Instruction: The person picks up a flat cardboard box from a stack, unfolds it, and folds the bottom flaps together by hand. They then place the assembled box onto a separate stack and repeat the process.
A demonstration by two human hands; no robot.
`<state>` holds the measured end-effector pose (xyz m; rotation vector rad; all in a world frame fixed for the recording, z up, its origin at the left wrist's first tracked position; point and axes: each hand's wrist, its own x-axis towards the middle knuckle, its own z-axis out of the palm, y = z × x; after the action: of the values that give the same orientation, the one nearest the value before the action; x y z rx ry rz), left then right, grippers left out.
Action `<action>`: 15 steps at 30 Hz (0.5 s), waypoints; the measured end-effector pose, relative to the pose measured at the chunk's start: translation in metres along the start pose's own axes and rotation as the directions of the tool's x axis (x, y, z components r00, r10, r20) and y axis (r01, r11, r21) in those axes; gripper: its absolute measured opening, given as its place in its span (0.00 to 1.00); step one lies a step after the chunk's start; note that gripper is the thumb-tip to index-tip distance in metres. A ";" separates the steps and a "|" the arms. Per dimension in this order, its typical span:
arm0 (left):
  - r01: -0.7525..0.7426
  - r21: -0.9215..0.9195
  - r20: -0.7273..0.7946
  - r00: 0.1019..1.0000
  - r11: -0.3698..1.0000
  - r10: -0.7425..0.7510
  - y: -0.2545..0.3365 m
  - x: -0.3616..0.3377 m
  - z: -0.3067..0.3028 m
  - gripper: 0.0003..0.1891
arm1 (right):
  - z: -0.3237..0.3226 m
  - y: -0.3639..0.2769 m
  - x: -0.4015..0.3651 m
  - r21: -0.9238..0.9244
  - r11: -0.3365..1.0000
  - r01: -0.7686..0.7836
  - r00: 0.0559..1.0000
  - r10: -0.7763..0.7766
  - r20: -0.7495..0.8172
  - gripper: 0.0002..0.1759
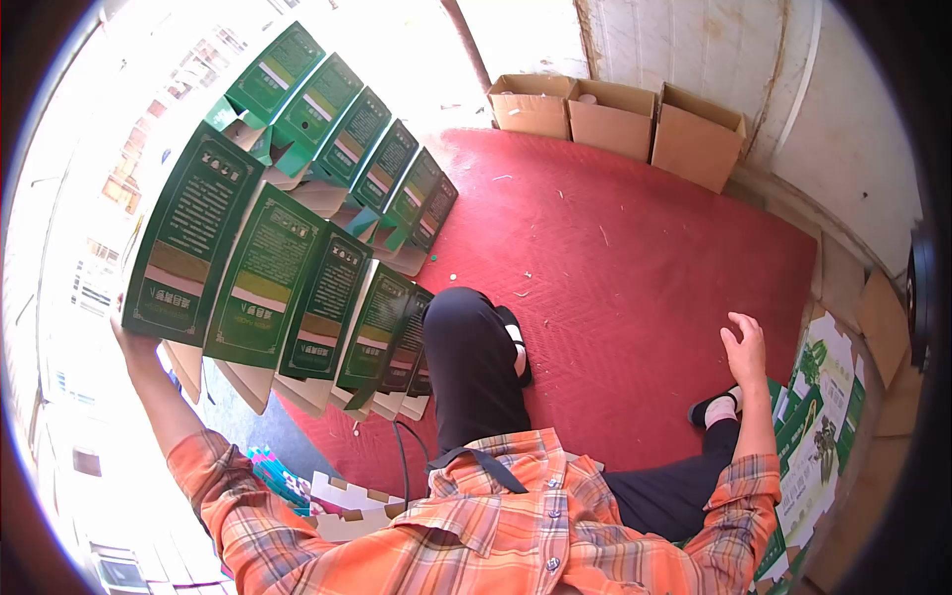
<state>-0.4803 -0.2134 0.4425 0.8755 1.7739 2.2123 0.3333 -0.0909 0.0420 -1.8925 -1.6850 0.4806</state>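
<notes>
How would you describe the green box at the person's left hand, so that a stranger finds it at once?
From the red mat, look left to the two rows of green boxes. In the row nearer the person, the green box is the last one, farthest from the trouser leg; only it has the left hand at its lower corner.

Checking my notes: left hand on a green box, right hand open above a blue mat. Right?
Not quite. The head view shows the mat is red, not blue. The left hand is on a green box and the right hand is open above the mat.
</notes>
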 end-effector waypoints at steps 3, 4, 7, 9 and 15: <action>-0.036 0.081 0.204 0.979 0.996 0.018 -0.003 0.001 -0.014 0.12 | 0.000 0.000 0.003 -0.002 1.000 -0.021 1.000 0.021 0.021 0.20; -0.099 0.106 0.333 0.941 0.989 0.058 -0.008 0.003 -0.022 0.14 | -0.001 0.000 0.004 -0.004 1.000 -0.014 1.000 0.015 0.027 0.20; 0.007 0.065 0.322 0.946 0.998 -0.027 -0.007 0.026 -0.037 0.16 | 0.000 0.008 0.005 0.003 0.999 -0.034 0.999 0.033 0.039 0.20; 0.002 0.055 0.351 0.936 0.998 -0.021 -0.003 0.044 -0.057 0.16 | 0.005 0.011 0.007 0.015 0.999 -0.052 0.998 0.051 0.044 0.19; -0.764 0.514 0.556 0.643 0.389 0.527 -0.015 0.030 -0.092 0.16 | 0.006 0.010 0.003 -0.027 0.997 0.068 0.998 -0.068 -0.005 0.20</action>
<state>-0.5574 -0.2717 0.4271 2.3342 2.4235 1.3751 0.3383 -0.0874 0.0317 -1.8468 -1.7540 0.4274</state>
